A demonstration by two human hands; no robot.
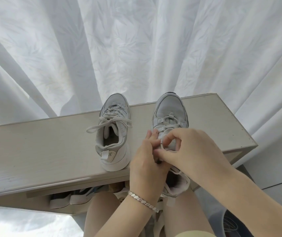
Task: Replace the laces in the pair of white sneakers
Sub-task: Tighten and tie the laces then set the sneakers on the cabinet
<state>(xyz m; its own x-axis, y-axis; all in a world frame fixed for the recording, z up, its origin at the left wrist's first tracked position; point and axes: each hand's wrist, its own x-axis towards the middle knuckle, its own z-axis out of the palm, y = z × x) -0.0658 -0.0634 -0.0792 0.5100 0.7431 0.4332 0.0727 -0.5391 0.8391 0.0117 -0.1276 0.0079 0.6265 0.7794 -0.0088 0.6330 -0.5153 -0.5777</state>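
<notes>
White sneakers, relacing seemingly just begun
Right hand [188,147] pinches the lace [162,144] of the near-edge sneaker [169,113] on the cabinet top [42,144]; left hand [145,165] steadies it, fingers straight. Other sneaker [114,134] sits tied mid-top.

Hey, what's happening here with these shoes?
A person is working on the right-hand white sneaker, which rests on a pale shoe cabinet with its heel over the front edge. Their right hand pinches a loop of its lace near the tongue. The left hand, wearing a bracelet, is pressed in beside it, its grip hidden. The lace is threaded through the eyelets nearer the toe. The other sneaker stands alongside, laced, tied and untouched.
</notes>
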